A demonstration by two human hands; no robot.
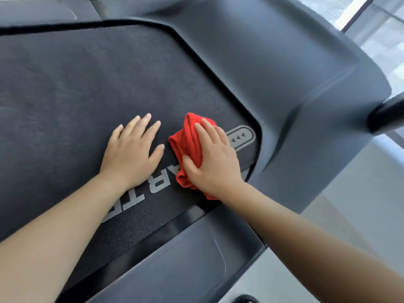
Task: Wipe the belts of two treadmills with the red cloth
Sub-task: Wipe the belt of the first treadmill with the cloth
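Pressing red cloth point(185, 138) onto belt point(76, 84), right hand point(215, 162) flat.

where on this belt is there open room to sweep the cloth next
The wide stretch of belt left of and beyond the left hand, up to the far edge, is bare. A narrower bare strip runs between the lettering and the near side rail. It is crowded where the right hand presses the red cloth beside the arrow mark.

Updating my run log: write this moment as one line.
step: wiping belt | right hand: presses red cloth on belt | left hand: flat on belt
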